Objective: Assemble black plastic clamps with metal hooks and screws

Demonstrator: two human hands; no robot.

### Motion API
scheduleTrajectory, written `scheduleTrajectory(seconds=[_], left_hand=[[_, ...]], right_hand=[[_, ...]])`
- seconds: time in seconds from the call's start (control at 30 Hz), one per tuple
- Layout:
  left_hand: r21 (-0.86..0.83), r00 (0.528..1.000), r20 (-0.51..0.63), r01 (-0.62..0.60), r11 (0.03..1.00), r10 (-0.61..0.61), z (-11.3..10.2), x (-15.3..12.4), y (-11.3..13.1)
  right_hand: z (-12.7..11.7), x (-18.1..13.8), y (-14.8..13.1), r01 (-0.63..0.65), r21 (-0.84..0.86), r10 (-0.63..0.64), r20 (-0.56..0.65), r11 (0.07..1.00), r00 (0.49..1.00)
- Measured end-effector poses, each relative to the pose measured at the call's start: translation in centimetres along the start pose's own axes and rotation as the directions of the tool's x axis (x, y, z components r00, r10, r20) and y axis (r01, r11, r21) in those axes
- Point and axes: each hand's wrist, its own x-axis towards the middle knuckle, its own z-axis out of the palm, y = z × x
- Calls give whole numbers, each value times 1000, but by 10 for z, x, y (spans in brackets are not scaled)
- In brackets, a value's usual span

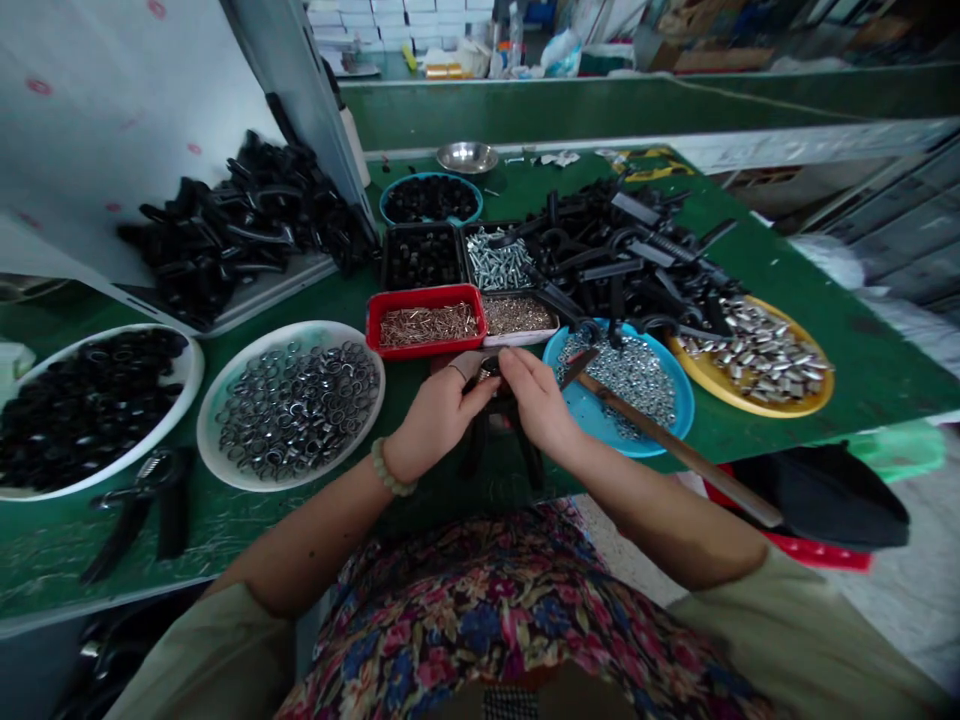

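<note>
Both my hands meet at the table's front edge around a black hand grip strengthener [531,455]. Its two dark handles hang down below my fingers, and its top is mostly covered. My left hand [439,415] is closed on it from the left, with a ring on a finger and a beaded bracelet at the wrist. On the other side, my right hand [538,400] pinches the top near a small round shiny part [489,368]. A similar hand grip [154,495] with a visible coil spring lies on the table to the left.
A white plate of metal rings [217,455], a red tray of copper-coloured pins [371,325] and a blue plate of small metal parts [679,440] surround my hands. A wooden strip [675,440] crosses the blue plate. Black handles [622,250] are heaped behind.
</note>
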Motion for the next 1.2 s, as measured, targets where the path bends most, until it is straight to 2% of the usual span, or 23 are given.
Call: scheduleTrajectory(seconds=[0.07,0.13,0.17,0.2,0.27,0.3,0.37,0.43,0.5,0.57,0.6,0.67,0.73,0.83,0.93,1.07,1.13,1.2], left_hand=[[-9,999,30,-18,1000,18,-14,-5,-4],[80,999,1,-40,996,40,-24,-12,-8],[176,998,-18,-56,983,60,-25,-15,-9],[291,996,-10,-82,953,89,-23,-19,-11],[500,983,112,-185,846,149,-12,-27,-16],[561,966,198,-249,790,164,-5,-29,-18],[597,930,323,-345,725,176,3,-30,-25],[579,917,359,-367,728,177,-2,-19,-34],[600,948,294,-286,747,126,-20,6,-46],[704,996,86,-68,707,9,-41,41,-61],[739,998,49,-13,674,-34,-50,59,-69],[767,990,88,1,642,-107,-60,90,-84],[767,977,150,-19,642,-150,-60,107,-93],[749,978,139,0,663,-157,-53,111,-99],[707,989,48,64,705,-138,-51,106,-102],[576,992,-56,127,808,-116,-55,102,-106],[455,987,-87,157,876,-132,-55,98,-104],[333,980,-119,189,924,-157,-51,90,-97]], right_hand=[[-8,22,8,48,-86,-38,117,995,992],[-13,56,15,171,-330,-96,233,928,968],[-13,75,18,258,-496,-116,299,829,947],[-10,94,20,341,-647,-110,371,682,922],[3,126,26,471,-805,-27,496,362,868],[11,139,28,503,-830,33,525,239,850],[25,155,34,525,-844,128,535,110,835],[32,162,39,532,-843,179,537,83,824],[31,163,42,548,-830,167,557,101,814],[27,162,42,545,-828,135,560,131,817],[24,162,42,536,-831,124,554,149,823],[21,162,42,511,-840,124,535,183,836],[19,164,43,492,-844,127,523,212,843],[16,165,45,461,-836,77,503,298,861],[5,154,42,383,-813,1,427,439,904],[-25,104,39,230,-611,-29,320,758,947],[-39,71,42,156,-512,14,311,845,950],[-47,43,49,89,-463,71,316,882,946]])
